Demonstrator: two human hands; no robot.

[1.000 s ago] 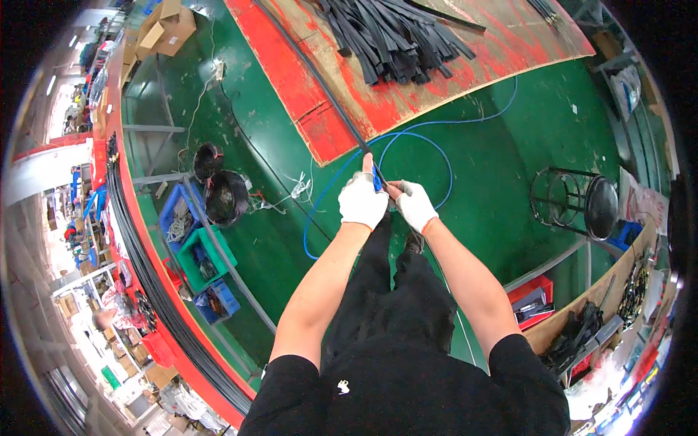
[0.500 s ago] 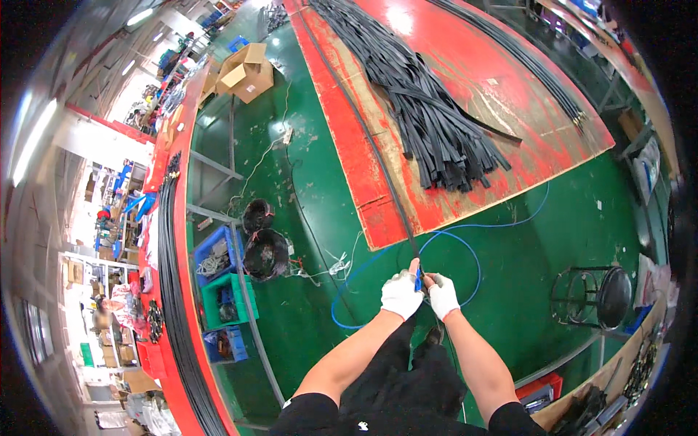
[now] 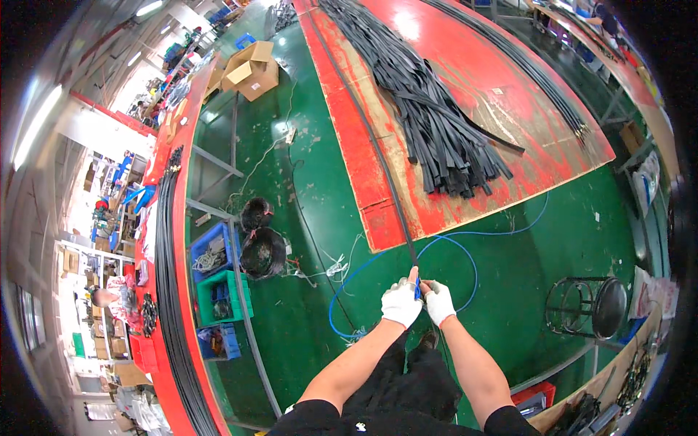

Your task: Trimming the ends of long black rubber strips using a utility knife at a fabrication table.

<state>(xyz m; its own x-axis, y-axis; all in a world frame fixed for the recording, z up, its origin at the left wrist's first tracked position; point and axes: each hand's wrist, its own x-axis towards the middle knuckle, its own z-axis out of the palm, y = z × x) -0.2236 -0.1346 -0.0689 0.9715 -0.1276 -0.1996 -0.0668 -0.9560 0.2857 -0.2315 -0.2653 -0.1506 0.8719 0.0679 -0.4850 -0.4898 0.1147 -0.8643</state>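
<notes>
Both my hands wear white gloves with bare fingertips and meet just off the near corner of the red table (image 3: 379,231). A long black strip (image 3: 398,198) runs down the table's left side and over its near edge to my fingers. My left hand (image 3: 402,303) is closed round the end of that strip, thumb pointing forward. Right beside it, my right hand (image 3: 438,301) is closed, fingers pinched together; its hold is mostly hidden. A small blue piece (image 3: 417,289) shows between the hands. A blue hose (image 3: 476,272) loops on the green floor around them.
A pile of flat black strips (image 3: 436,123) and a bundle of thin black hoses (image 3: 538,69) lie on the red table. At left are a long red bench (image 3: 190,349), a blue crate (image 3: 211,251) and a green crate (image 3: 236,298). A round black stool (image 3: 609,309) stands at right.
The view has shifted slightly. My hands stay together at the strip's end, with little visible change in their grip.
</notes>
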